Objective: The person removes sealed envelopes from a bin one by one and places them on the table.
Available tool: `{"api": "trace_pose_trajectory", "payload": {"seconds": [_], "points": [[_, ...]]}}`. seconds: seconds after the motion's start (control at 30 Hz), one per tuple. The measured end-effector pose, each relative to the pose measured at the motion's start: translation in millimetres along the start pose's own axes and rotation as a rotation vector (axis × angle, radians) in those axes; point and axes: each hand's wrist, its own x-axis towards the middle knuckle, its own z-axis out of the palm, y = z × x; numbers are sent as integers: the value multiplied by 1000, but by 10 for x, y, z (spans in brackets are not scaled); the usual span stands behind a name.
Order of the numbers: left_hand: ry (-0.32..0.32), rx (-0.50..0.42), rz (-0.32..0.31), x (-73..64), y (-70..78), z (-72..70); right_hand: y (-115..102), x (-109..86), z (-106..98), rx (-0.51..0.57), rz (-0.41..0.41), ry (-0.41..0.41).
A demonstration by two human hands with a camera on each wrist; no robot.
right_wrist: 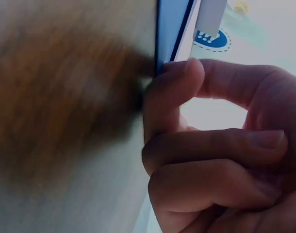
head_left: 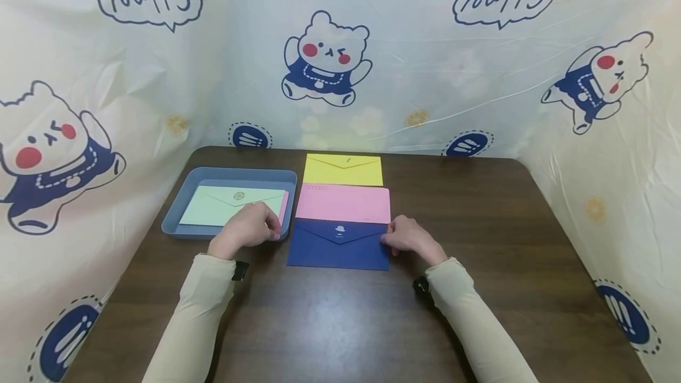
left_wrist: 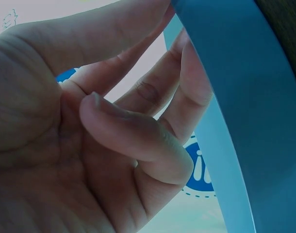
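My left hand [head_left: 247,229] is at the front right corner of the blue tray [head_left: 242,175], its fingers bent. In the left wrist view, the tray wall [left_wrist: 245,97] hides the thumb and fingertips, so I cannot tell what they grip. Inside the tray lies a mint green envelope [head_left: 204,208], with a pink edge [head_left: 284,204] showing under it. With bent fingers, my right hand [head_left: 412,236] pinches the right edge of a navy blue envelope [head_left: 335,256]. Behind that envelope lie a pink envelope [head_left: 343,203] and a yellow envelope [head_left: 340,173], lined up in a column.
A brown wooden table [head_left: 340,318] carries everything. Its back edge meets a pale curtain [head_left: 409,64] printed with bears, which also hangs along both sides. The tray stands just left of the envelope column.
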Motion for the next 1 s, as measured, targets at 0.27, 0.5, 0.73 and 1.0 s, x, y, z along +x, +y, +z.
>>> {"api": "trace_pose_trajectory", "payload": {"seconds": [0.27, 0.5, 0.73, 1.0], "points": [[-4, -14, -19, -21, -22, 27, -232, -323, 187, -117, -391, 91], [7, -15, -17, -13, -11, 23, -372, -609, 370, -370, -512, -30], [2, -7, -15, 7, -11, 7, -379, -684, 439, -373, -410, -122], [2, 1, -17, 15, -22, 3, -377, -673, 438, -371, -389, -140]]}}
